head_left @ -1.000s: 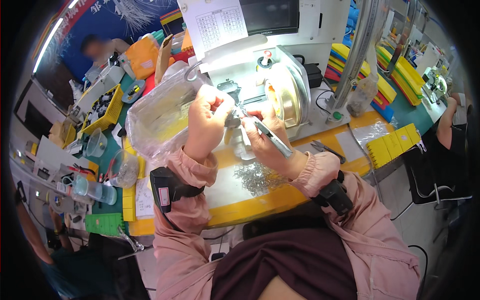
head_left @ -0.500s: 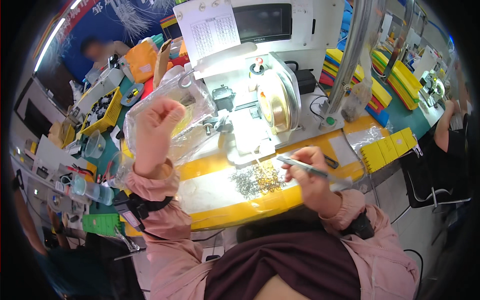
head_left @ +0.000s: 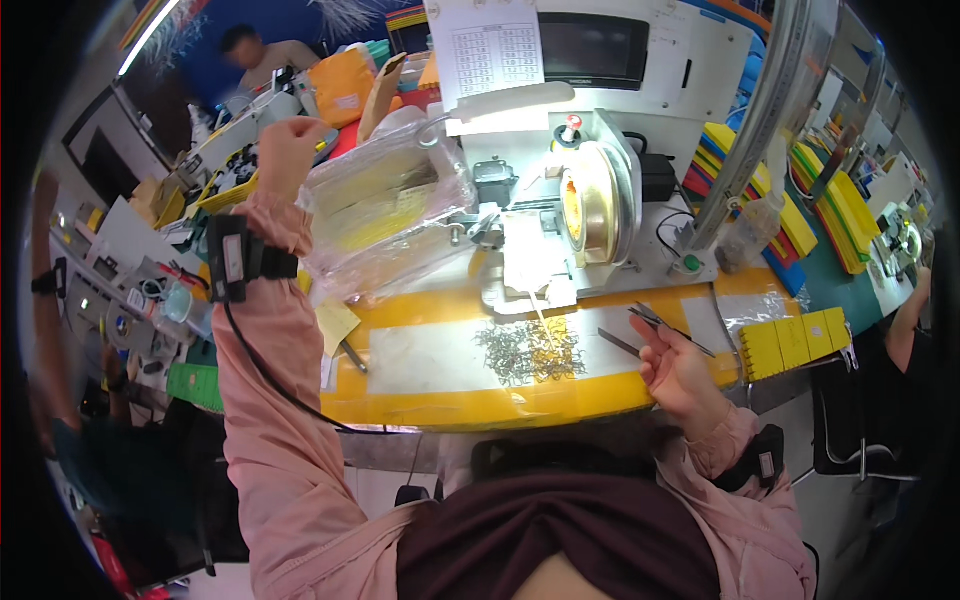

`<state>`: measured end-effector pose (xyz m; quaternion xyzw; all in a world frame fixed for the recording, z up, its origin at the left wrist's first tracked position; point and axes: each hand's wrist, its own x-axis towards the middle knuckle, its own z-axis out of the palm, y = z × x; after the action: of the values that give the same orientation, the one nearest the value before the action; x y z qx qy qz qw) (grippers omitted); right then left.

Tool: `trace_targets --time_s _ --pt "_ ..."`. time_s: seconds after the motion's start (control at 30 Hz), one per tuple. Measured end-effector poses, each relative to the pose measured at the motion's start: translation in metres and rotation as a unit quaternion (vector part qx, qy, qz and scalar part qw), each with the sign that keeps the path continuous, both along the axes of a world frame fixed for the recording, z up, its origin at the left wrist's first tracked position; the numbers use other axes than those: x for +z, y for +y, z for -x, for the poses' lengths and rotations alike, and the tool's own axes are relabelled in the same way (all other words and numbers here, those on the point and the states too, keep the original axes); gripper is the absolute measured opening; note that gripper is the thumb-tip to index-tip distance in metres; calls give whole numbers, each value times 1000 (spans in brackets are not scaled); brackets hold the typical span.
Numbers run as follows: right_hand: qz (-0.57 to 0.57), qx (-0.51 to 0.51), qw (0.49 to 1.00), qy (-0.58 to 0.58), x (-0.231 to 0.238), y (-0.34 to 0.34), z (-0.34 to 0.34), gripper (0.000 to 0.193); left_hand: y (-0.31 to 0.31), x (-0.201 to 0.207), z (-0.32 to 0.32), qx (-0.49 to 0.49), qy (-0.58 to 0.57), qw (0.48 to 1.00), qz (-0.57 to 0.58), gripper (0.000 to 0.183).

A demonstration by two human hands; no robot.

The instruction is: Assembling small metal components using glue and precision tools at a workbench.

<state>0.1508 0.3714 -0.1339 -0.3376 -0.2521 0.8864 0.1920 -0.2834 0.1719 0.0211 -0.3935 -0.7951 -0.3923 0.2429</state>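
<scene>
My left hand [head_left: 288, 152] is raised at the back left, in front of the yellow basket, with its fingers curled together. Whatever it may hold is hidden. Over the front right of the bench, my right hand [head_left: 684, 378] is turned partly palm up, its fingers loosely bent. A slim grey metal tool [head_left: 619, 342] sticks out leftward from its fingers. Beyond these fingers, a dark slender tool [head_left: 668, 325] lies on the bench, partly covered by the hand. To the left, a heap of small bent metal pieces [head_left: 528, 352] is spread on the white strip beneath the machine's lamp.
The bench machine [head_left: 600, 290] carries a large reel [head_left: 590, 205] behind the heap. Left of it lies a clear plastic bag [head_left: 385, 205]. A yellow basket [head_left: 225, 195] stands farther left. Yellow trays [head_left: 795, 345] sit at the right edge. Other people are seated on both sides.
My left hand has moved left and farther back, past the plastic bag. The right hand has drawn right and nearer to me, the grey tool moving along. The view has shifted slightly.
</scene>
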Motion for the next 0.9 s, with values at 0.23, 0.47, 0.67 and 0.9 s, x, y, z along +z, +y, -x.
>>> trace_targets --time_s 0.23,0.47,0.67,0.9 --pt "-66 115 989 69 50 -8 0 23 6 -6 -12 32 93 947 305 11" --pt "-212 249 939 108 102 -29 36 19 11 -4 -38 86 196 925 315 18" --pt "-247 306 911 125 121 -44 70 19 1 2 -34 82 171 930 314 35" --pt "-223 244 941 74 78 -52 118 11 -6 -24 -59 41 254 963 76 43"
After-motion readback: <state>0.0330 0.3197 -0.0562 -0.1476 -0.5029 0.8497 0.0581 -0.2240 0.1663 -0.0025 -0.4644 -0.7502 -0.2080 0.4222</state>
